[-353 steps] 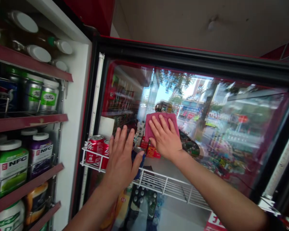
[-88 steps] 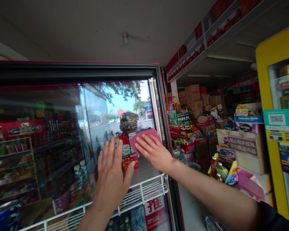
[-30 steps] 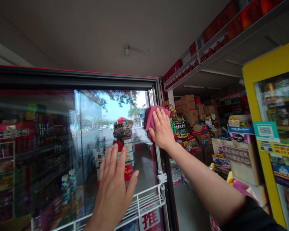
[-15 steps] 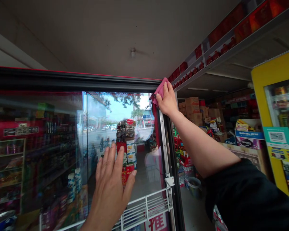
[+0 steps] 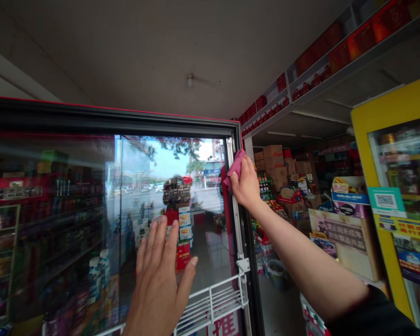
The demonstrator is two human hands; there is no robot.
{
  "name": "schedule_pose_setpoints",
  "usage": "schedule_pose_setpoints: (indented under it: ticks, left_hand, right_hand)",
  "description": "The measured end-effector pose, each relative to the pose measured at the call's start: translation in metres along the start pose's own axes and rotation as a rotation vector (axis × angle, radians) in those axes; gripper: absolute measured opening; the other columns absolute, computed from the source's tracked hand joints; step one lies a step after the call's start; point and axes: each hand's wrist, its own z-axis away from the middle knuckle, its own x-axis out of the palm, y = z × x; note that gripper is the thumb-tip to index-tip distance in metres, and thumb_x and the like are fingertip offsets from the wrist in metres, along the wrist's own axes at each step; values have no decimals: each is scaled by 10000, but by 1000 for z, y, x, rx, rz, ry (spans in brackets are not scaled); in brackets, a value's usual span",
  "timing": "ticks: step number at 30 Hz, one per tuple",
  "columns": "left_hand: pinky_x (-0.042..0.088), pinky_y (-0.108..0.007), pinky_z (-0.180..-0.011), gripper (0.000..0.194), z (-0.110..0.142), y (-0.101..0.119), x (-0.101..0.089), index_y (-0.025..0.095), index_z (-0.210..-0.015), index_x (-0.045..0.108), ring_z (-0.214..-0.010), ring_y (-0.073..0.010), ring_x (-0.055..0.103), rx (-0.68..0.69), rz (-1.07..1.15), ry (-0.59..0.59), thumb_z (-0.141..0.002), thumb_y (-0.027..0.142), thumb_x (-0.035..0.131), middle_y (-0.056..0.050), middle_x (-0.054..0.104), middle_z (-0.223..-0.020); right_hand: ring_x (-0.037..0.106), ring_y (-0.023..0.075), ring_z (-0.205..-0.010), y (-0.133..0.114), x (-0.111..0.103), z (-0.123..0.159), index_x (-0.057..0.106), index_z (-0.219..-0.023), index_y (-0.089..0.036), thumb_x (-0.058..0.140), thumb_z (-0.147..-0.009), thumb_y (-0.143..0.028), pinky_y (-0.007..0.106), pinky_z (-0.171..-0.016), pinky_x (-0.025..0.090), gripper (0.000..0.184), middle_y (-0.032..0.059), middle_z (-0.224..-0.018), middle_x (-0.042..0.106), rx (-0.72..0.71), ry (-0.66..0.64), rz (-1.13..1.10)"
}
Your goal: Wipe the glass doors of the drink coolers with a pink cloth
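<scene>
pink cloth [image 5: 234, 170] clutched in right hand [image 5: 247, 185] touches black frame [image 5: 126, 120], left hand [image 5: 158, 276] outstretched before glass [image 5: 210, 254] under ceiling [image 5: 126, 56].

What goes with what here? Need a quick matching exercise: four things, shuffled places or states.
1. pink cloth
2. left hand
3. wire rack
4. yellow cabinet

A. white, low on the door
B. at the far right of the view
C. under the right hand, at the door's edge
D. spread, palm toward the glass

Pairs: 1-C, 2-D, 3-A, 4-B
</scene>
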Motion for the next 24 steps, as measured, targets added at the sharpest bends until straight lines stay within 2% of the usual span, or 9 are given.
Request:
schedule_pose_setpoints:
  ticks: [5, 9, 11, 13, 15, 18, 21, 24]
  left_hand:
    - [389, -697, -1364, 878, -4, 3, -3, 287, -1816, 159, -1751, -376, 303, -2, -3, 1, -1060, 406, 589, -137, 288, -1885]
    - [373, -704, -1369, 857, -3, -1, -6, 258, -1811, 180, -1754, -375, 292, 5, -29, 5, -1067, 404, 580, -146, 287, -1884]
    - [369, -704, -1368, 844, -2, -4, -8, 245, -1807, 200, -1752, -380, 297, 7, -36, 8, -1068, 409, 574, -149, 287, -1884]
    - [365, -698, -1372, 838, -2, -6, -10, 245, -1806, 206, -1750, -379, 302, 4, -37, 7, -1070, 413, 570, -144, 287, -1885]
    - [361, -688, -1377, 839, -1, -7, -12, 246, -1807, 202, -1749, -373, 305, 1, -37, 7, -1071, 414, 568, -140, 289, -1885]
    - [362, -684, -1377, 842, 1, -6, -10, 243, -1808, 197, -1753, -370, 298, 5, -35, 11, -1071, 412, 568, -144, 289, -1884]
    - [373, -695, -1369, 841, 3, -3, -6, 238, -1808, 200, -1746, -375, 315, 6, -32, 4, -1071, 408, 568, -154, 299, -1879]
    - [410, -710, -1343, 836, 5, 3, -1, 223, -1804, 214, -1728, -390, 350, 17, -26, 0, -1071, 410, 570, -168, 315, -1870]
  right_hand:
    - [500, 350, -1615, 8, 10, -71, 531, -1615, -132, 437, -1105, -418, 602, -1359, 424, 592, 217, -1707, 555, -31, 13, -1]
    - [553, 353, -1553, 12, 16, -130, 590, -1527, -118, 436, -1094, -367, 583, -1331, 458, 522, 226, -1636, 608, 13, 15, 12]
    - [600, 361, -1494, 13, 18, -148, 609, -1481, -135, 413, -1098, -350, 608, -1299, 486, 481, 224, -1570, 652, 42, 18, 11]
    - [631, 365, -1453, 13, 18, -155, 615, -1463, -160, 390, -1105, -345, 637, -1279, 500, 461, 213, -1528, 680, 58, 22, 9]
    - [618, 365, -1478, 13, 16, -149, 600, -1504, -162, 402, -1096, -346, 649, -1292, 489, 489, 211, -1569, 660, 42, 35, -2]
    - [552, 359, -1570, 10, 9, -119, 558, -1590, -126, 428, -1080, -347, 634, -1342, 447, 571, 220, -1663, 601, -12, 55, -22]
    - [516, 352, -1619, 5, -1, -67, 523, -1639, -104, 416, -1094, -340, 628, -1379, 405, 604, 228, -1690, 585, -31, 50, -36]
    - [459, 337, -1671, -2, -11, 0, 434, -1724, -141, 396, -1131, -360, 636, -1400, 375, 633, 202, -1765, 509, -23, 19, -56]
